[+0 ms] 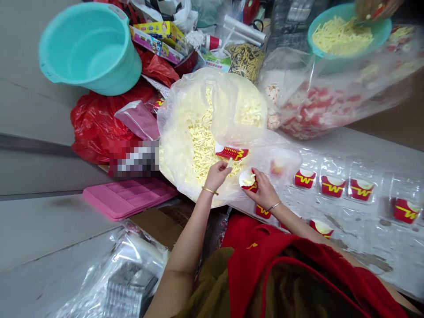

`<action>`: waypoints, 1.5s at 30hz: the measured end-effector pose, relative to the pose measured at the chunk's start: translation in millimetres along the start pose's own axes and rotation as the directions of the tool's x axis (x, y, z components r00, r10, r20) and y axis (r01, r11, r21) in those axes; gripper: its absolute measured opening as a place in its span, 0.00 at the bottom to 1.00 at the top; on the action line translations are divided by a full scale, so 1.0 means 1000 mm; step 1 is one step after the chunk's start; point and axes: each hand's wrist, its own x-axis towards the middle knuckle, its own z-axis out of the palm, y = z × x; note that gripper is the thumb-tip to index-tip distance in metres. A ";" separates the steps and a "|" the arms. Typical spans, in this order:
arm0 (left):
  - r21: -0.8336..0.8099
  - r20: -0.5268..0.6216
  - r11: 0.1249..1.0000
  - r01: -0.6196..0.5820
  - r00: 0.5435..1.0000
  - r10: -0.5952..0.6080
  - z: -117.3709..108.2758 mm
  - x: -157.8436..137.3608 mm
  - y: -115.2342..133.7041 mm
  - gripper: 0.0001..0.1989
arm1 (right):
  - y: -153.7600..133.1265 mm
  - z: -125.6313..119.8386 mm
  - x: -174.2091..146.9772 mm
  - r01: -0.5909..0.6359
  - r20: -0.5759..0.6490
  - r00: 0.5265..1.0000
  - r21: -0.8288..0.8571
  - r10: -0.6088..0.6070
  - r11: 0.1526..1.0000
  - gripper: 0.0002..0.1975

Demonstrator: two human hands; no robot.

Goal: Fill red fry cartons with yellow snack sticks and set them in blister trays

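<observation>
I have the right hand (265, 192) curled round a small red carton (252, 187) with pale sticks (249, 180) inside; near it, my left hand (216, 176) pinches one stick (229, 162) above a wrinkled, translucent bag (177, 110) of loose sticks (202, 152). Farther off sits a smooth turquoise tub (89, 48).

- Sticks (202, 152) in the middle bag (177, 115)
- Tub (130, 62) behind it, left
- Bowl (310, 39) behind it, right
- Cartons (333, 187) in a row on the table (397, 260), right
</observation>
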 end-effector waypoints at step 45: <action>0.112 0.886 0.576 -0.810 0.343 0.310 0.433 -0.117 0.082 0.12 | 0.140 -0.101 -0.346 -0.623 -0.270 0.167 0.717 0.948 0.314 0.28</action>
